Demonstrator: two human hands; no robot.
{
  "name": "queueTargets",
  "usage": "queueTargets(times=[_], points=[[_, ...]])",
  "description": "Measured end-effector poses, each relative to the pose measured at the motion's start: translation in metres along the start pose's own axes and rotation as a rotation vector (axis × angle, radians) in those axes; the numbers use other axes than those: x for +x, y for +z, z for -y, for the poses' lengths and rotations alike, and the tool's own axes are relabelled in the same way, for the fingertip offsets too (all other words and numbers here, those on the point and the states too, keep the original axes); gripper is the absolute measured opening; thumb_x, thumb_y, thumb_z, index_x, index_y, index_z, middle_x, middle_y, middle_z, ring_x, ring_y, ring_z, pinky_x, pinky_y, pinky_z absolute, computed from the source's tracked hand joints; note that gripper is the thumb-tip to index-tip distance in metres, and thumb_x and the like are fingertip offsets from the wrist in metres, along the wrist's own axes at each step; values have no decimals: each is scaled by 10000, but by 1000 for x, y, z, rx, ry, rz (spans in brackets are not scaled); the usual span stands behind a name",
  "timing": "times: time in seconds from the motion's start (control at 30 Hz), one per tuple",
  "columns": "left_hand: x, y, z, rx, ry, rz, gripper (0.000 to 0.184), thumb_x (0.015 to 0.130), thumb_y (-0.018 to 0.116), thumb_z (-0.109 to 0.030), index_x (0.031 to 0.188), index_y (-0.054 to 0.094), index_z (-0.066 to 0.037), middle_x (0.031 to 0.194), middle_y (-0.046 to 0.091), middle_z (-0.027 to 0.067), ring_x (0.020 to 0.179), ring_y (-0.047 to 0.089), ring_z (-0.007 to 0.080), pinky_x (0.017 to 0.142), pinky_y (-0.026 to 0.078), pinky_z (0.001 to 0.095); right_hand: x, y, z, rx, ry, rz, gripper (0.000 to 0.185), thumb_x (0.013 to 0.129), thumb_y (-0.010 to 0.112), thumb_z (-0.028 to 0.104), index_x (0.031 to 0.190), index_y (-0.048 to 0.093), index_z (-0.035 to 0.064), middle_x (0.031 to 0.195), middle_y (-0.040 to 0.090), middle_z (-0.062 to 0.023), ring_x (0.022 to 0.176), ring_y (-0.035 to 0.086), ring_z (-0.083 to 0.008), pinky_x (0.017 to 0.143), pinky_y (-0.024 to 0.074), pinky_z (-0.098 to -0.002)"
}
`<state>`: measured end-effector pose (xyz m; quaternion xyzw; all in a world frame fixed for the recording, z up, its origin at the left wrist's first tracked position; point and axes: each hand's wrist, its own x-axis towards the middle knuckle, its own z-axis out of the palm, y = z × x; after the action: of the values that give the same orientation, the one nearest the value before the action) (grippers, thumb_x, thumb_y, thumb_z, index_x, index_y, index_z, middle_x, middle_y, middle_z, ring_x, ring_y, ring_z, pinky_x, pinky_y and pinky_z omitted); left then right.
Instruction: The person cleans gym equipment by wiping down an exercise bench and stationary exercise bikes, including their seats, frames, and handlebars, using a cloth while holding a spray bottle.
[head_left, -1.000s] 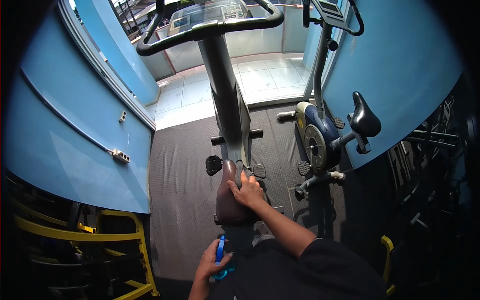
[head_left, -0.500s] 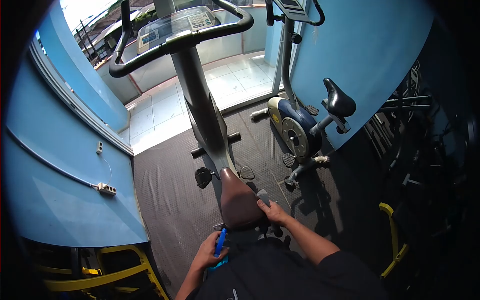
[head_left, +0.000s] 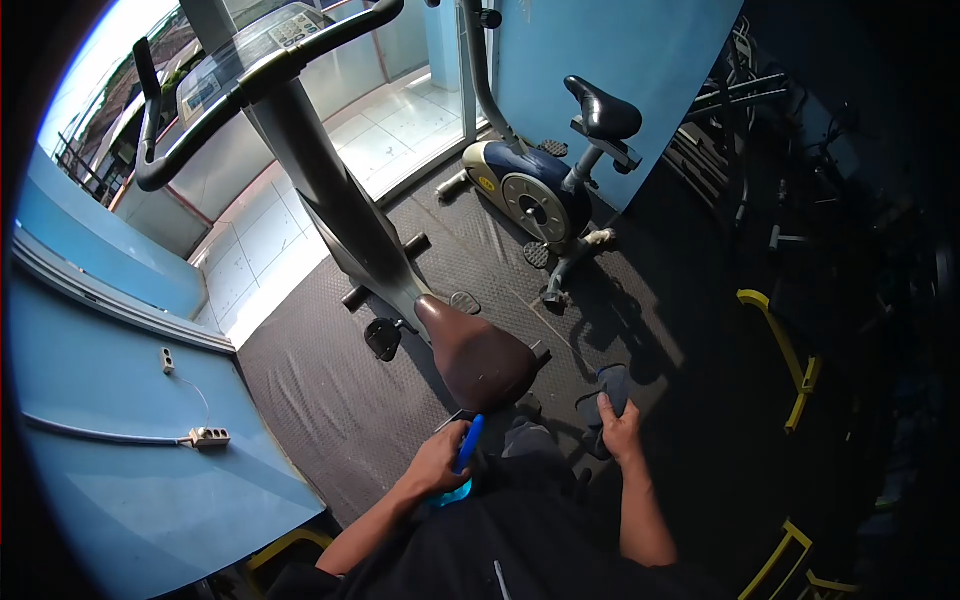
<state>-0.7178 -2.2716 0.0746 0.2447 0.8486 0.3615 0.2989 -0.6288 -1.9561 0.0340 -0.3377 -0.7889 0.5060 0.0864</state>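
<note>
My left hand (head_left: 440,463) is closed around a spray bottle with a blue head (head_left: 469,443) and a bright cyan lower part, close to my dark shirt. Just beyond it is the brown seat (head_left: 480,362) of an exercise bike. In my right hand (head_left: 622,432), a dark grey cloth (head_left: 613,382) is gripped between thumb and fingers, hanging partly loose. That hand is to the right of the seat and apart from it. The bike's console (head_left: 250,60) and black handlebar (head_left: 262,78) rise at the upper left.
A second exercise bike (head_left: 530,195) with a black saddle (head_left: 603,108) stands ahead to the right. Yellow metal frames (head_left: 785,350) are at the right. A power strip (head_left: 209,437) is on the blue wall at left. Black textured matting (head_left: 300,370) covers the floor.
My right hand has moved away from the seat's right edge, out to the right with the cloth. The view has turned rightward. My left hand still holds the spray bottle near the seat.
</note>
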Motion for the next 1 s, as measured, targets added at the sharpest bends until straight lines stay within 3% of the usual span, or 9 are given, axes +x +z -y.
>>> queueTargets(times=[0.07,0.2,0.4,0.53,0.63,0.73,0.8,0.97,1.0], points=[[4,1,-4,56,28,49,578,686,686,-154,1215,483,-39,1064,598,213,1023,585,403,864,478,460,-18,22,17,64,-51,-6,472,903,646,403,1096,642,-27,1057,665,-237,1012,634,-382,860,480,-432],[-2,-5,-9,-98,38,19,497,712,659,-150,1176,522,-36,1049,600,225,1002,593,401,846,481,461,-33,84,23,-240,-635,104,651,896,607,478,1356,489,33,1413,385,-311,1268,388,-502,1049,313,-570],[-37,3,8,-98,6,-190,565,752,712,-205,1239,494,-21,1116,590,228,1045,585,411,878,485,446,-30,157,13,-561,-896,61,791,896,482,618,1524,249,197,1539,108,-284,1337,200,-580,1074,224,-658],[-55,4,21,-163,-152,-221,552,763,712,-213,1241,498,-39,1142,590,220,1066,589,402,883,489,437,-5,169,80,-929,-1061,224,727,892,503,601,1487,345,217,1538,159,-260,1357,240,-531,1096,200,-634],[-61,1,14,-253,-165,-306,488,785,692,-211,1209,521,-40,1055,607,201,974,616,394,827,499,423,35,217,136,-821,-916,281,681,887,523,576,1446,423,201,1528,223,-239,1355,261,-517,1108,192,-616],[-65,7,17,-269,-123,-368,490,784,696,-208,1208,517,-39,1026,606,196,945,615,390,811,497,426,47,246,151,-750,-576,286,664,878,531,580,1428,452,217,1527,254,-220,1363,265,-500,1118,181,-605],[-67,12,23,-319,-150,-360,498,780,705,-209,1209,515,-40,1018,603,197,933,614,385,800,495,425,26,220,125,-996,-1044,246,642,875,536,580,1416,474,239,1526,282,-198,1386,238,-485,1122,177,-602],[-83,7,28,-338,-201,-458,487,793,701,-214,1217,518,-58,1054,605,191,941,623,385,818,503,432,0,131,55,-863,-1269,262,591,879,500,610,1348,554,256,1556,229,-179,1400,208,-476,1131,142,-602],[-85,7,30,-357,-205,-471,487,793,701,-214,1217,518,-58,1054,605,191,941,623,385,818,503,432,7,132,63,-864,-1124,281,607,884,480,620,1351,551,239,1554,228,-185,1398,208,-481,1134,132,-600]])
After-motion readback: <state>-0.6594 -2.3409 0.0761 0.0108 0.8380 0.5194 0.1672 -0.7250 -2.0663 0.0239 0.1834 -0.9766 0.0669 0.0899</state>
